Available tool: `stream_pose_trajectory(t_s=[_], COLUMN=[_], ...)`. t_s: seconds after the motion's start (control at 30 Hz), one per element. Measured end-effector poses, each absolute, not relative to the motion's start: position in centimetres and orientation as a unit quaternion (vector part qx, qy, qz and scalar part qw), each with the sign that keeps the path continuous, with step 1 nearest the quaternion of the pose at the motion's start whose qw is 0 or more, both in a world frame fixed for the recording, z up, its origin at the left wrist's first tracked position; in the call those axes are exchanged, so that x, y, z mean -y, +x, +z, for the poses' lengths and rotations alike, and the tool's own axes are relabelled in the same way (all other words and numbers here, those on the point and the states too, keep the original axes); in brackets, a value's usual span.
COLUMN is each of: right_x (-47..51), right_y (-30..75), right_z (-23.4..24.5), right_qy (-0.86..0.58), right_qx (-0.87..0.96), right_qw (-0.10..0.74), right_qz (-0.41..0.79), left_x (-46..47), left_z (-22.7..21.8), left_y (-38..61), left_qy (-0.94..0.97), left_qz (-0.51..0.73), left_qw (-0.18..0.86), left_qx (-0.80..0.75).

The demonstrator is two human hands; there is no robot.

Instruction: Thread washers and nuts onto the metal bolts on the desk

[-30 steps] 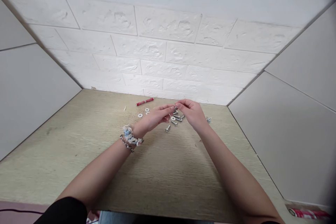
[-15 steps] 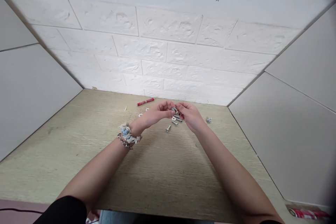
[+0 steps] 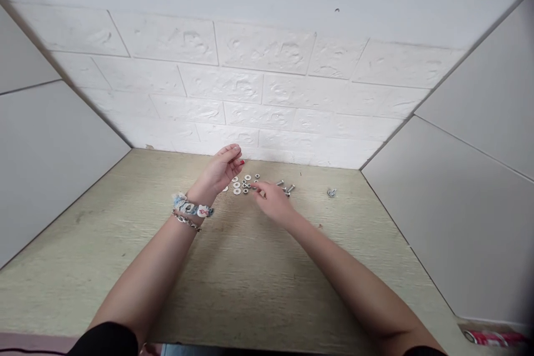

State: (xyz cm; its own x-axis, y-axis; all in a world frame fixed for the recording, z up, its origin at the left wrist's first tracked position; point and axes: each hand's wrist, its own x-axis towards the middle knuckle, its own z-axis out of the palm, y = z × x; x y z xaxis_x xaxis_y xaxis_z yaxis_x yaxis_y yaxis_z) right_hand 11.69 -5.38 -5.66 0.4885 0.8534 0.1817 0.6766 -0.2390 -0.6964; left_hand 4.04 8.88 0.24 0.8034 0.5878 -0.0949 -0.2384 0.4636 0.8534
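Observation:
My left hand (image 3: pixel 217 171) is raised above the wooden table (image 3: pixel 250 267), wrist bent back, fingers curled together round a small piece I cannot make out. A fabric scrunchie and a bead bracelet (image 3: pixel 189 212) sit on that wrist. My right hand (image 3: pixel 272 201) lies low over the table, fingers stretched left to the edge of a cluster of several silver washers (image 3: pixel 242 183). A few silver bolts (image 3: pixel 286 187) lie just behind the right hand. The tip of a red pen (image 3: pixel 241 162) shows past the left fingers.
One loose bolt or nut (image 3: pixel 331 193) lies apart to the right. White brick-pattern wall (image 3: pixel 267 89) closes the back; plain grey panels stand on both sides. A red can (image 3: pixel 492 337) lies at the lower right, off the table edge.
The hands, joined over the bolts before, have parted. The left hand rose and moved left; the right hand dropped to the washers. The view shifted slightly.

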Motion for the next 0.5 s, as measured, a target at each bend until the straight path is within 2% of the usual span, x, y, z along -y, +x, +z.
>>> stream_pose_trajectory(t_s=[0.1,0.2,0.3,0.5], right_x=[4.2,3.5,3.6,4.4], right_y=[10.7,10.3,10.3,10.6], right_z=[-6.0,-6.3,-6.6,-6.5], right_qy=[-0.801,-0.822,-0.817,-0.808], right_qx=[0.545,0.548,0.562,0.576], right_qw=[0.245,0.155,0.125,0.124], right_qz=[0.018,-0.020,-0.030,0.017], left_x=[-9.2,-9.1,-9.0,-8.8], left_z=[-0.4,-0.7,-0.8,-0.7], left_y=[4.3,4.3,4.3,4.3], left_qy=[0.445,0.447,0.449,0.463], left_qz=[0.234,0.214,0.195,0.183], left_qw=[0.838,0.843,0.848,0.850], left_qx=[-0.213,-0.211,-0.203,-0.172])
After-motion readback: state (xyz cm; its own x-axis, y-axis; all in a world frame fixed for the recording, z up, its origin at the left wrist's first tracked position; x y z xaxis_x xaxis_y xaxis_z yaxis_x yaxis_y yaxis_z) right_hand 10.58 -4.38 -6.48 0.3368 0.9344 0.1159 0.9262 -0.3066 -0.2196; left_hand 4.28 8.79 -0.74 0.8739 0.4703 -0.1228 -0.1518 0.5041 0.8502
